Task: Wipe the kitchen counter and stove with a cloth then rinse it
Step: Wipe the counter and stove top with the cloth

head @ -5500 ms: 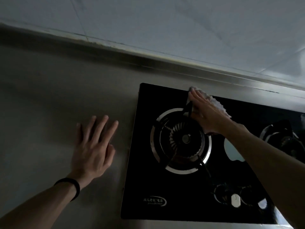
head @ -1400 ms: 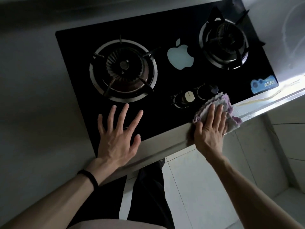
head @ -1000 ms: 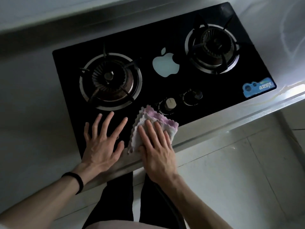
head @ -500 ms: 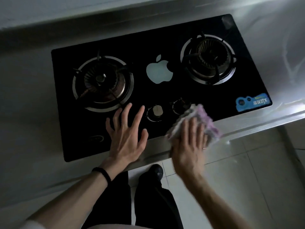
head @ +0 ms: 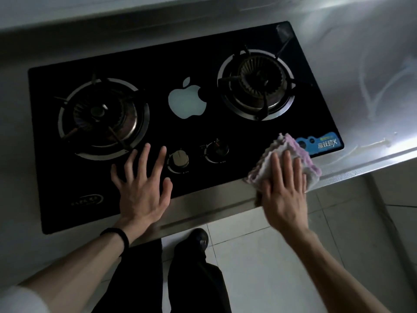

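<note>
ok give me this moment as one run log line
step: wipe stove front right corner | right hand: flat, pressing cloth | left hand: flat on stove | rinse: not yet

The right hand (head: pixel 284 196) covers much of the cloth (head: pixel 290 149), which hides the left end of the blue sticker (head: pixel 321 143).

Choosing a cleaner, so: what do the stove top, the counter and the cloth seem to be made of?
Stove top: probably black glass, glossy; its far corner reflects light. Counter: looks like brushed stainless steel, grey sheen showing wipe streaks. Cloth: soft fleecy fabric, perhaps microfibre; fuzzy white and purple, scalloped edge.
</note>
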`<state>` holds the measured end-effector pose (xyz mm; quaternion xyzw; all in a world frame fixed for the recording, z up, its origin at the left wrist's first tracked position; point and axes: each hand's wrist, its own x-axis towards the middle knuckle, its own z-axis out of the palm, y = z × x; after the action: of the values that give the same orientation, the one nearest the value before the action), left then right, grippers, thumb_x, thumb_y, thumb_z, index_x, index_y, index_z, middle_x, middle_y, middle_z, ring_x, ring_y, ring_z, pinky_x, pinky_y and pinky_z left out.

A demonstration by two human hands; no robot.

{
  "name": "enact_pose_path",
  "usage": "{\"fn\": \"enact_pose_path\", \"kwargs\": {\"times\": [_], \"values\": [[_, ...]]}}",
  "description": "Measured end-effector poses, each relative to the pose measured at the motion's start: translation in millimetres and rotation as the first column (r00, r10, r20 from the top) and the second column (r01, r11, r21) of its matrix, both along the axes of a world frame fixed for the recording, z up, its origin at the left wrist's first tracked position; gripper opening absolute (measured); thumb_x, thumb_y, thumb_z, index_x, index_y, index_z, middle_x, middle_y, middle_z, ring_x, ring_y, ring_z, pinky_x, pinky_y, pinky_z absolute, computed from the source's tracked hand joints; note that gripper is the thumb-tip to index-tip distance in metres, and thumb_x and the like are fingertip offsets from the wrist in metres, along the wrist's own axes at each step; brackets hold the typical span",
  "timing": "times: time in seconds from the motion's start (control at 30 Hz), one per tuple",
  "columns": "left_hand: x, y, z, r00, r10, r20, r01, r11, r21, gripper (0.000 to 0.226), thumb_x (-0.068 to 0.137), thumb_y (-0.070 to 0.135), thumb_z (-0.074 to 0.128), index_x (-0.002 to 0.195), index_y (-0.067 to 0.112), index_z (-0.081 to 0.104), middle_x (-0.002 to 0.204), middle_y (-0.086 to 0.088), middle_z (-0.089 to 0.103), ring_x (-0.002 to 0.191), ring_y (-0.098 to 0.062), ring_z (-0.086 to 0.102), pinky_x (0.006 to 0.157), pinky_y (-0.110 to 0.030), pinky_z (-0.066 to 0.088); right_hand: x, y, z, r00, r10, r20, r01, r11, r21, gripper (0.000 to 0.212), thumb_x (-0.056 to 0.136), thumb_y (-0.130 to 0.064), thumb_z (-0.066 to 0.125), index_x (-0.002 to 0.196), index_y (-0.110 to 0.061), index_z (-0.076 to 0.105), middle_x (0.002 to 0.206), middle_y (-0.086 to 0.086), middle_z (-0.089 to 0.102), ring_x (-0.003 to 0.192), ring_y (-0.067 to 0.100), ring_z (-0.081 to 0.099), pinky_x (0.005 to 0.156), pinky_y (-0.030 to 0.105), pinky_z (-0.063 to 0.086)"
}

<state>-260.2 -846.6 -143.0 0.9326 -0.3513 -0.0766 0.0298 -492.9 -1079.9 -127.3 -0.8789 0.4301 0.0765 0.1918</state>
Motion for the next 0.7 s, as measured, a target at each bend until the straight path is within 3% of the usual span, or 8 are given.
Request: {"fn": "enact_pose_path", "kwargs": {"times": [0.2,0.37,0.5,0.6,0.7], "values": [[1,-1,-2,1.0,-0.006,0.004,0.006,0.999,0.037,0.072,0.096,0.049,0.037,0.166,0.036,0.023,0.173,-0.006,0.02,0.151,-0.039,0.029,0.116,-0.076,0.018,30,14,6,0.992,-0.108,0.06,0.106,0.994,0.022,0.064,0.106,-0.042,0.014,0.166,-0.026,-0.002,0.173,0.005,-0.016,0.158,0.026,-0.021,0.13,0.055,-0.004],[0,-1,2,1.0,-0.004,-0.004,0.004,0.999,0.05,0.074,0.095,0.049,0.039,0.166,0.034,0.023,0.174,-0.007,0.021,0.151,-0.039,0.031,0.117,-0.076,0.018,42,62,7,0.956,0.244,0.165,-0.255,0.966,0.047,0.062,0.107,-0.045,0.02,0.166,-0.027,0.012,0.174,0.0,0.001,0.161,0.022,-0.01,0.129,0.049,-0.002],[0,0,2,1.0,-0.006,-0.015,0.006,0.999,0.042,0.074,0.096,0.049,0.039,0.166,0.034,0.023,0.174,-0.007,0.021,0.152,-0.039,0.03,0.118,-0.076,0.017,34,28,9,0.926,0.36,0.116,-0.363,0.932,0.006,0.064,0.106,-0.046,0.026,0.166,-0.034,0.007,0.174,-0.006,-0.001,0.161,0.016,-0.01,0.128,0.04,-0.007],[-1,0,1,1.0,-0.011,-0.022,0.012,0.999,0.036,0.074,0.096,0.048,0.039,0.166,0.033,0.022,0.174,-0.008,0.021,0.152,-0.04,0.03,0.118,-0.077,0.017,48,-4,15,0.933,0.335,0.13,-0.342,0.939,0.03,0.062,0.105,-0.047,0.023,0.165,-0.036,0.009,0.173,-0.009,-0.002,0.161,0.014,-0.011,0.126,0.032,-0.013],[0,-1,0,1.0,-0.007,-0.03,0.008,0.999,0.033,0.074,0.096,0.048,0.039,0.166,0.033,0.022,0.174,-0.008,0.02,0.153,-0.041,0.029,0.118,-0.078,0.015,78,-39,21,0.887,0.442,0.135,-0.451,0.892,0.039,0.058,0.107,-0.044,0.028,0.163,-0.032,0.018,0.172,-0.006,0.007,0.161,0.021,-0.002,0.131,0.042,0.0]]}}
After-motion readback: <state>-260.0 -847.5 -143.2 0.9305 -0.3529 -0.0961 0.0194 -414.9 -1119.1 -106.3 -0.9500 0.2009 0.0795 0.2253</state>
